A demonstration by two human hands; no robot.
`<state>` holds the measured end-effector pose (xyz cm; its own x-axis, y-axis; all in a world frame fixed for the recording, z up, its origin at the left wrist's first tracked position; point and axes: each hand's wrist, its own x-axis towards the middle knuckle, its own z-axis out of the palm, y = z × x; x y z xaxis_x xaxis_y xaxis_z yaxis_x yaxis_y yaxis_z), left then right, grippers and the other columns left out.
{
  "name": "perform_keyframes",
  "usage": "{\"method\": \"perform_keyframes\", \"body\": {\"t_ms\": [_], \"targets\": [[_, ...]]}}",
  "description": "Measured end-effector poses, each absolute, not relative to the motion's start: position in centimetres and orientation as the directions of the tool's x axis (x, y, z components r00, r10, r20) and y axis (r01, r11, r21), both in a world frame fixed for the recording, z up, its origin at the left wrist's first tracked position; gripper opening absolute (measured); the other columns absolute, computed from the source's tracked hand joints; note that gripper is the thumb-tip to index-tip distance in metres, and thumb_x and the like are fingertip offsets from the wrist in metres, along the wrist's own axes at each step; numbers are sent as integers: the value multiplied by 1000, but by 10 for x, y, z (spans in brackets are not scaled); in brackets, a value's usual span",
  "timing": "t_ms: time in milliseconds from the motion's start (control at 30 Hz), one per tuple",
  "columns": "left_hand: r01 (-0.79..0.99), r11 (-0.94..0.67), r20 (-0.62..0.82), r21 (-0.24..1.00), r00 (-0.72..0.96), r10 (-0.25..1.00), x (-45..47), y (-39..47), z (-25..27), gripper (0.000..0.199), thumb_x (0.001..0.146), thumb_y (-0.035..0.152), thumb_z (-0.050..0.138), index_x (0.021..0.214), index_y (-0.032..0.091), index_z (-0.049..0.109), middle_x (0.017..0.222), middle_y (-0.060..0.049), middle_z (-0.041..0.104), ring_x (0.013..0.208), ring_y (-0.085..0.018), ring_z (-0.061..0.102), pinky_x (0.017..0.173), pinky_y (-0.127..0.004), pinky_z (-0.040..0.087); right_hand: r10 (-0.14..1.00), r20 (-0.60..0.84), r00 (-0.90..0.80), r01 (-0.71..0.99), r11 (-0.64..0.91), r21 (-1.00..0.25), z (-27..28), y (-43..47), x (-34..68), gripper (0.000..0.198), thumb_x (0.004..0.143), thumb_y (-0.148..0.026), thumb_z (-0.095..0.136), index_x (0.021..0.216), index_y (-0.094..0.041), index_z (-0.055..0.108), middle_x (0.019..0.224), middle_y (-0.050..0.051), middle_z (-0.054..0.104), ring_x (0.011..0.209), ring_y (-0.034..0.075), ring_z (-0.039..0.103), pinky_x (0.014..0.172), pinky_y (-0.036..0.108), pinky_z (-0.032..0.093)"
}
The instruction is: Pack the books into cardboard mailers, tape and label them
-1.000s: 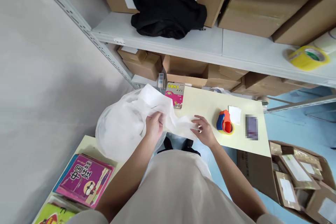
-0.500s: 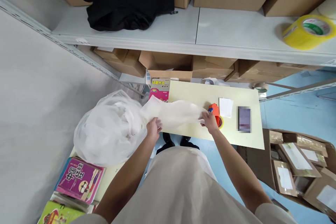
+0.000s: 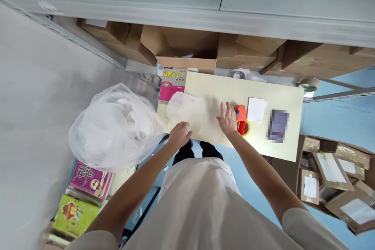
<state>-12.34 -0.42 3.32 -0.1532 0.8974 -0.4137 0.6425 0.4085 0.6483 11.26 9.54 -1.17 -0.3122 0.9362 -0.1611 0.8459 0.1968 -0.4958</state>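
Observation:
A thin white translucent sheet [image 3: 187, 110] lies on the cream tabletop, its right part hard to tell from the table. My left hand [image 3: 179, 136] rests at the sheet's near edge, by the front of the table, with fingers extended and loosely bent. To the right, my right hand [image 3: 227, 120] is open, fingers spread, over the table beside the sheet. Just right of that hand is an orange-red tape dispenser [image 3: 241, 119] with a yellow-rimmed roll. A grey and pink book [image 3: 172, 85] lies behind the sheet, which overlaps its lower edge.
A large clear bag of white material [image 3: 117, 129] bulges at the left, above stacked books [image 3: 90, 179]. White paper [image 3: 256, 109] and a blurred-out purple object [image 3: 277, 125] lie on the right of the table [image 3: 288, 140]. Cardboard boxes [image 3: 249, 54] line the shelf behind; packed parcels [image 3: 331, 168] sit lower right.
The white sheet, held stretched between both hands, now lies down on the table. My right hand has let go and spread its fingers; my left hand has loosened. The view has tilted downward.

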Motion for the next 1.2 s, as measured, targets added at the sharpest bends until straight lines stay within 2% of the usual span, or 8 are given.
{"method": "perform_keyframes", "body": {"t_ms": [133, 367, 533, 633, 733, 833, 933, 1200], "targets": [[943, -35, -411, 331, 177, 894, -134, 26, 4, 65, 79, 27, 63, 140, 15, 43, 156, -17, 22, 146, -33, 12, 115, -52, 11, 877, -262, -402, 850, 251, -463, -14, 79, 93, 69, 89, -23, 51, 150, -11, 22, 156, 22, 18, 145, 34, 11, 114, 54, 20], [984, 52, -617, 168, 63, 784, -140, -2, -22, 86, 82, 54, 54, 152, 19, 18, 159, -17, 2, 145, -40, 0, 108, -60, 21, 785, -445, -431, 886, 274, -374, -40, 44, 87, 66, 84, -15, 54, 146, -17, 33, 158, 16, 15, 146, 31, 11, 114, 49, 19], [943, 168, -634, 288, 56, 771, -139, -13, 0, 79, 84, 52, 52, 150, 18, 24, 158, -20, 12, 144, -41, 10, 107, -62, 21, 816, -426, -391, 894, 227, -386, -28, 50, 82, 59, 80, -15, 56, 138, -16, 45, 157, 17, 20, 145, 34, 15, 113, 53, 19], [824, 177, -412, 538, 74, 908, -167, 15, 16, 66, 85, 44, 55, 142, 16, 38, 155, -20, 23, 144, -35, 18, 112, -54, 19, 893, -323, -313, 856, 119, -503, -15, 76, 53, 51, 82, -23, 54, 132, -13, 50, 152, 19, 32, 142, 35, 24, 112, 54, 24], [625, 257, -157, 737, -212, 965, -215, 65, 17, 59, 78, 40, 66, 130, 17, 49, 151, -18, 33, 143, -31, 23, 113, -44, 22, 918, -297, -264, 711, -23, -703, -7, 115, 4, 50, 82, -27, 54, 130, -13, 51, 140, 19, 49, 131, 31, 44, 109, 47, 35], [334, 548, -337, 767, -516, 787, -264, 113, -2, 42, 73, 35, 72, 108, 15, 59, 129, -21, 53, 133, -32, 39, 106, -40, 32, 864, -478, -161, 515, -339, -787, -9, 155, -50, 51, 78, -30, 62, 127, -15, 52, 131, 17, 56, 119, 28, 56, 100, 44, 45], [126, 710, -546, 692, -552, 630, -290, 138, -29, 23, 73, 32, 71, 82, 15, 60, 104, -21, 63, 113, -34, 56, 92, -40, 40, 766, -637, -87, 341, -578, -741, -17, 178, -90, 35, 76, -26, 64, 109, -16, 59, 115, 14, 65, 108, 25, 62, 94, 43, 48], [-7, 665, -601, 747, -435, 671, -290, 143, -38, 11, 75, 22, 60, 66, 16, 59, 69, -6, 62, 68, -18, 60, 65, -29, 42, 688, -699, -197, -51, -719, -693, -23, 186, -109, 23, 61, -19, 76, 77, -19, 60, 70, 2, 68, 74, 21, 67, 67, 36, 57]]}}
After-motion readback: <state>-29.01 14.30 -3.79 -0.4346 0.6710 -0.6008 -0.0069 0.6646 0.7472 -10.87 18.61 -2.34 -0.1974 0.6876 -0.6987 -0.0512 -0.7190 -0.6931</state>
